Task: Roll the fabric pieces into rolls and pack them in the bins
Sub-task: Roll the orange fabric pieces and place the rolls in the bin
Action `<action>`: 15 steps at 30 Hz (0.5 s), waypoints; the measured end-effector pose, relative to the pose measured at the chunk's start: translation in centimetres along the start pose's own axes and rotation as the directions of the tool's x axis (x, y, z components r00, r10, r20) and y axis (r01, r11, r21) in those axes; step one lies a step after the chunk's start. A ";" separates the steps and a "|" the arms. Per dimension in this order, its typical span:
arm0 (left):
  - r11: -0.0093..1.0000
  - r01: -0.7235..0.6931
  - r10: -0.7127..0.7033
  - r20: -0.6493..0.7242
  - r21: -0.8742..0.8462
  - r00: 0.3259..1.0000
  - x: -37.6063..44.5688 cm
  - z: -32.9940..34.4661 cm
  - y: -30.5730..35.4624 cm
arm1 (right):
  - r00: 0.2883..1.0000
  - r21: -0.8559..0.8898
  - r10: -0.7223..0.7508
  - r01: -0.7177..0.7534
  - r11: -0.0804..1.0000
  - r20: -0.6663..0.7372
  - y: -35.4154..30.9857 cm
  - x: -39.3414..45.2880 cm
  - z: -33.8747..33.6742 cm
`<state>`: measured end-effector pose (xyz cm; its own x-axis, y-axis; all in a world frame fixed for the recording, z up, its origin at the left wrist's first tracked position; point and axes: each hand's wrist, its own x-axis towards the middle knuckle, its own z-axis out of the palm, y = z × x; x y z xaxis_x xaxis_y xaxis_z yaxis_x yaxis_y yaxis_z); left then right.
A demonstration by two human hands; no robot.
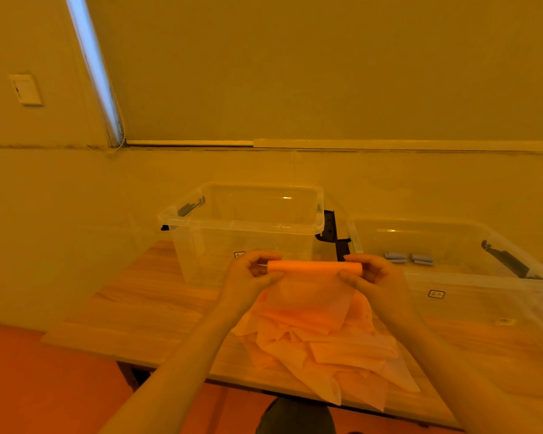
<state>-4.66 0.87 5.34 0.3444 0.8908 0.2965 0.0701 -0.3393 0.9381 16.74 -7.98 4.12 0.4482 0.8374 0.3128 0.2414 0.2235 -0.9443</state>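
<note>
While pinching orange roll (314, 267) — both hands, fingers curled.

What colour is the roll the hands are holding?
Orange, under yellowish light. The fabric roll shows in the head view.

The right bin (470, 277) runs off the right edge; labels (436, 294) on both bins are too small to read.
</note>
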 end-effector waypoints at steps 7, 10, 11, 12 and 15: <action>1.000 0.011 -0.012 -0.071 -0.015 0.997 0.0 0.0 -0.1 | 1.000 -0.006 -0.011 0.011 1.000 0.019 -0.4 0.0 0.1; 1.000 0.008 -0.010 -0.068 -0.026 0.998 -0.1 0.1 -0.1 | 1.000 -0.028 -0.021 0.021 0.999 0.015 -0.4 0.0 0.0; 0.999 0.006 -0.008 -0.062 -0.033 0.998 -0.1 0.1 -0.1 | 1.000 -0.039 -0.027 0.027 0.999 0.009 -0.4 0.0 0.0; 0.999 0.004 -0.006 -0.053 -0.036 0.999 -0.2 0.1 -0.1 | 1.000 -0.048 -0.031 0.031 0.998 0.000 -0.4 0.1 0.1; 1.000 -0.002 0.001 -0.015 -0.030 1.000 -0.2 0.0 -0.1 | 0.999 -0.068 -0.036 0.035 0.997 -0.013 -0.4 0.2 0.1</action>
<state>-4.71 0.74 5.24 0.3308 0.8946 0.3004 0.0415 -0.3319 0.9424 16.62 -7.86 4.51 0.4505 0.8223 0.3477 0.3151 0.2179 -0.9237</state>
